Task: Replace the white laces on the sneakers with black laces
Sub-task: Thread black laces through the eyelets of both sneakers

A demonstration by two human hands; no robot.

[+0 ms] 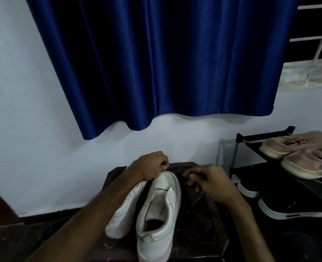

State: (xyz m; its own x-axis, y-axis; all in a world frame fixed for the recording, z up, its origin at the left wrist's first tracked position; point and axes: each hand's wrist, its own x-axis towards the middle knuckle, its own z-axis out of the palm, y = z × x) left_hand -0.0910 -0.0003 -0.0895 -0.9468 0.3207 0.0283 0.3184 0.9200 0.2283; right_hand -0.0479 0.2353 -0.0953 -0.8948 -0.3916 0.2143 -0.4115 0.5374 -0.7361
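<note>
White sneakers (157, 210) under left hand (152, 164) and right hand (208, 181), both curled, perhaps pinching something unclear.

White sneakers (159, 210), blue curtain (156, 59), pink shoes (298, 146)

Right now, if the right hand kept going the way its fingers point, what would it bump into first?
Probably the toe of the nearer white sneaker. The right hand points leftward toward it, with the left hand just beyond. Depth is hard to judge from one view.
</note>
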